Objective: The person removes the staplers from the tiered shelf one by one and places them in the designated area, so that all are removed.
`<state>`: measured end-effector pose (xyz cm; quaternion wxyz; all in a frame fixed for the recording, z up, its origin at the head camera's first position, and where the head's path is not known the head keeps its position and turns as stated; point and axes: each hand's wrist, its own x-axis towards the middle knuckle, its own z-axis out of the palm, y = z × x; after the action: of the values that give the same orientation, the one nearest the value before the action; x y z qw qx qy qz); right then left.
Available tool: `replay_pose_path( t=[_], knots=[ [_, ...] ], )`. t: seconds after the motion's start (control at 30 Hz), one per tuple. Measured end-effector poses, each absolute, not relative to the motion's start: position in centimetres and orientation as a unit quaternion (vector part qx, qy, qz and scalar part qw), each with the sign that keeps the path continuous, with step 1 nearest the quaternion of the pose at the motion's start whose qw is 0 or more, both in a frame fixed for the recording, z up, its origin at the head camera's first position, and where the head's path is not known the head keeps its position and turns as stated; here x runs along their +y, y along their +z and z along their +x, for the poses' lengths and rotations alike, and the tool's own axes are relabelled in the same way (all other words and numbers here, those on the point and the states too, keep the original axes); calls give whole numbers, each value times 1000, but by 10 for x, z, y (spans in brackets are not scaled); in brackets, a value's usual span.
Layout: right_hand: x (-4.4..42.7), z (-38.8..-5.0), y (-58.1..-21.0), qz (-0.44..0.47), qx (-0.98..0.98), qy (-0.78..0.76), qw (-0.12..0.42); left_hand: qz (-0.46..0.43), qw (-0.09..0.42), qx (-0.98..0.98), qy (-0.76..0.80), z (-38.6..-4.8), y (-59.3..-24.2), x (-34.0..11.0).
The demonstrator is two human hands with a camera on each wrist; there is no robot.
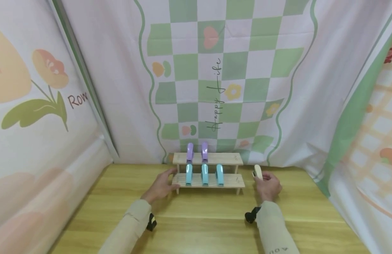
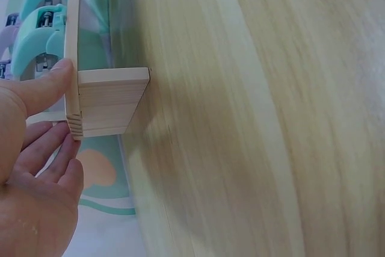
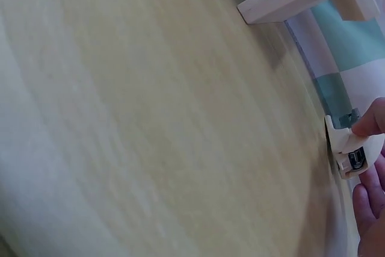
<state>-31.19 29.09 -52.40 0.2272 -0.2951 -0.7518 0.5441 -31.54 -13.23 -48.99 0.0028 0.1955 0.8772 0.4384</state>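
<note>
Currently, the wooden rack [image 1: 230, 180] stands on the table [image 1: 199, 215] and serves as the reference. Its upper step carries two purple staplers [image 1: 204, 151]; its lower step carries three teal staplers [image 1: 204, 174]. The left hand [image 1: 161, 186] grips the rack's left end at the lower step, thumb on the top face, fingertips at the end edge. The right hand [image 1: 269, 186] pinches a cream stapler [image 1: 258, 171] to the right of the rack, apart from it; whether that stapler touches the table cannot be told.

Caution: a lift or jerk by the left hand would probably tilt the rack and make the staplers slide or topple, since no fastening is visible. The left thumb lies near the leftmost teal stapler [image 1: 189, 174]; an inward shift could knock it. A low approach of the cream stapler could strike the rack's right end and jar both rows. A loose pinch could drop it beside the rack.
</note>
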Motion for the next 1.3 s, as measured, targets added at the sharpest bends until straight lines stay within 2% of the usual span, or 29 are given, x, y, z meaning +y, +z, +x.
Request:
replay_pose_path(
  t=[0.33,0.5,0.73,1.1,1.3],
  knots=[
    [295,-309,-519,-285,-778,515,221,196,-3,880,433,-318,-488,-132],
    [297,-306,-506,-220,-807,493,237,199,-10,878,436,-317,-486,-133],
    [282,-303,-479,-135,-828,493,231,195,-8,877,439,-317,-490,-132],
    [206,-317,-444,-36,-819,525,229,195,-6,878,438,-315,-492,-131],
    [158,-328,-437,-16,-806,549,223,198,-8,881,430,-317,-493,-130]
  ],
)
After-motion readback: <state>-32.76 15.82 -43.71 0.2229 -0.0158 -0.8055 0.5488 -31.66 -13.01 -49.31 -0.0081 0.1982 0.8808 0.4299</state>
